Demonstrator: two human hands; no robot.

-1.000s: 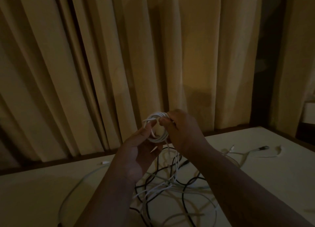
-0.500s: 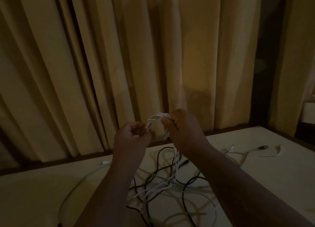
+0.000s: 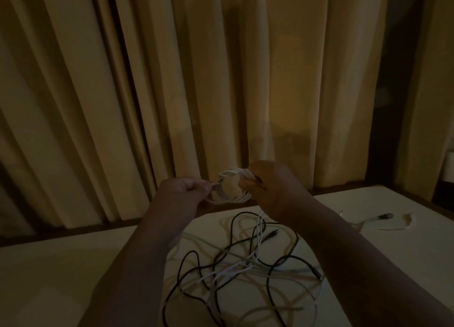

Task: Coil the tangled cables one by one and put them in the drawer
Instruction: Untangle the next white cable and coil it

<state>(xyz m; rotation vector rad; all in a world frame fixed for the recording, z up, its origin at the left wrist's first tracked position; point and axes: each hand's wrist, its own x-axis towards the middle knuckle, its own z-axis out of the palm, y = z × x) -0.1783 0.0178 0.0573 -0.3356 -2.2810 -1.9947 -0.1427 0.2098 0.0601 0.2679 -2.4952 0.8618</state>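
A white cable wound into a small coil (image 3: pixel 229 194) hangs in the air above the table. My right hand (image 3: pixel 270 191) pinches the coil's right side. To its left, my left hand (image 3: pixel 183 191) is closed on the cable's loose end. A strand of the same cable drops from the coil to the tangled pile of black and white cables (image 3: pixel 240 270) lying on the table below. No drawer is in view.
The pale table (image 3: pixel 54 272) ends at a dark far edge against hanging beige curtains (image 3: pixel 221 81). Another white cable with a dark plug (image 3: pixel 383 217) lies on the table at the right. The light is dim.
My left hand has slid off the coil to the left, closing on the cable's end. My right hand has kept hold of the coil, almost still.
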